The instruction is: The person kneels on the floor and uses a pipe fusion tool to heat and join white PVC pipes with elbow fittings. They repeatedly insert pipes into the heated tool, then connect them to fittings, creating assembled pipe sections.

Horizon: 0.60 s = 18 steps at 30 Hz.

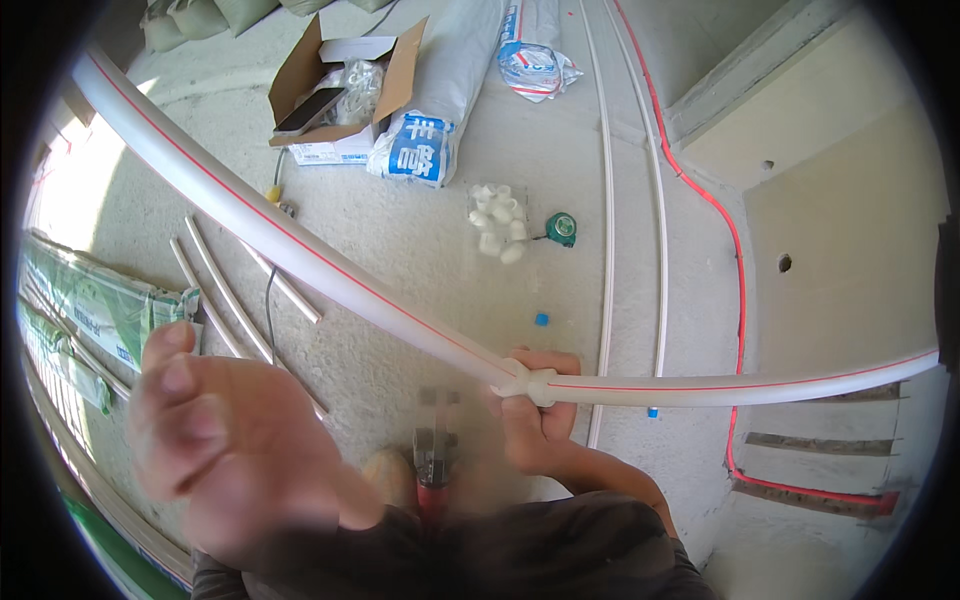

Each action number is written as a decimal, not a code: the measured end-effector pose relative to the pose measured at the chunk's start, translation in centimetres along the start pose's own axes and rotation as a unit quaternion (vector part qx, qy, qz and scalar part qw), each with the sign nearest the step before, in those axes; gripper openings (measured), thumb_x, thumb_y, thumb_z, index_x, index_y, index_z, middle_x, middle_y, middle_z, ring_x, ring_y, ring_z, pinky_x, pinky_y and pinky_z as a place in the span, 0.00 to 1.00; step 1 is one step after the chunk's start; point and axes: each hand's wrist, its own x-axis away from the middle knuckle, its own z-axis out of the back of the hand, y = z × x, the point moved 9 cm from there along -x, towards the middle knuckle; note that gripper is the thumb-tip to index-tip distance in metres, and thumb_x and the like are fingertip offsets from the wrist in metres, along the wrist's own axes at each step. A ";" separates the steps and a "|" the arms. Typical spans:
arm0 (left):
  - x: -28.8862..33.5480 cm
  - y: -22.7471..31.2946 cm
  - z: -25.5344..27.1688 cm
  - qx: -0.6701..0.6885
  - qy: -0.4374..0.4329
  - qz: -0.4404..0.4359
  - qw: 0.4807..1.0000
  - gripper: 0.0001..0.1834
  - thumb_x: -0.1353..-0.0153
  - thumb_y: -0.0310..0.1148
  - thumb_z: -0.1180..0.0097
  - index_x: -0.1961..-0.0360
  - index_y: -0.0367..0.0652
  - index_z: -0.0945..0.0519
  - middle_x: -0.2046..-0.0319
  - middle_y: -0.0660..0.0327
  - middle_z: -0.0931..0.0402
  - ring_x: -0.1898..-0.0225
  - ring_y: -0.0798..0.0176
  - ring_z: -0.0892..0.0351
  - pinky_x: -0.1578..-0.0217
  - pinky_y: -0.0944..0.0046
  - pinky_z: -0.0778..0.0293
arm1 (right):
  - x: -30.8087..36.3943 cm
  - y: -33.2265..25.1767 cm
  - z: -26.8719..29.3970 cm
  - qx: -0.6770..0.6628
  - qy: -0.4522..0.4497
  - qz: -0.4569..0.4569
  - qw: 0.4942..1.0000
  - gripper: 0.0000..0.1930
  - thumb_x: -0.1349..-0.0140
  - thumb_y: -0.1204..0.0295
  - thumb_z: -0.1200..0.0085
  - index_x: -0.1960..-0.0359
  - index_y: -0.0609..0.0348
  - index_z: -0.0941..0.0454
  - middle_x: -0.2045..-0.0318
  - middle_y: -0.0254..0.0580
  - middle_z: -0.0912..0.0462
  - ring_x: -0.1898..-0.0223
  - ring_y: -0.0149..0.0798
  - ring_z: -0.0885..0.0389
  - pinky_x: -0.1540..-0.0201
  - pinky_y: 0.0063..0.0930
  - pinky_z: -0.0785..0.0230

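My right hand (pixel 540 415) is wrapped round a white pipe fitting (pixel 524 382) at the centre. Two thick white plastic pipes with red stripes meet at this fitting. One pipe (pixel 280 235) runs up to the far left, and the other pipe (pixel 740 388) reaches the right rim. My left hand (pixel 235 440) is raised at the left, close to the camera and somewhat blurred. Its fingers are loosely bent, with nothing visible in them, and it is off the pipe. Below the fitting, between my feet, stands a tool with a red body and a metal head (pixel 432 455).
White fittings (pixel 498 215) lie on the floor by a green tape measure (pixel 561 229). Farther off, an open cardboard box (pixel 400 65) holds a phone (pixel 310 110) and bagged parts. Thin pipes (pixel 215 285) lie at left. Red conduit (pixel 741 300) runs along the right wall.
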 end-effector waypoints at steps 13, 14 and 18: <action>1.9 -3.2 -10.7 0.746 -0.009 0.453 0.488 0.27 0.19 0.57 0.58 0.71 0.49 0.37 0.88 0.69 0.43 0.92 0.71 0.42 0.87 0.68 0.41 | 2.3 -1.9 -2.8 -0.030 0.009 0.024 0.999 0.05 0.32 0.81 0.46 0.57 0.70 0.22 0.65 0.44 0.21 0.69 0.37 0.24 0.58 0.30 0.29; 2.0 -2.5 -10.2 0.750 -0.005 0.446 0.489 0.27 0.20 0.57 0.57 0.71 0.50 0.36 0.88 0.69 0.42 0.92 0.72 0.42 0.88 0.69 0.41 | 2.8 -2.3 -3.2 -0.019 -0.028 0.035 0.999 0.05 0.32 0.81 0.45 0.58 0.71 0.22 0.64 0.46 0.21 0.69 0.39 0.24 0.57 0.31 0.29; 1.8 -0.4 -7.9 0.758 -0.003 0.409 0.507 0.26 0.22 0.55 0.49 0.75 0.50 0.35 0.90 0.69 0.39 0.94 0.75 0.43 0.94 0.73 0.40 | 4.6 -3.1 -3.7 -0.132 0.017 0.172 0.976 0.09 0.33 0.75 0.36 0.63 0.70 0.22 0.66 0.48 0.23 0.62 0.45 0.25 0.56 0.34 0.30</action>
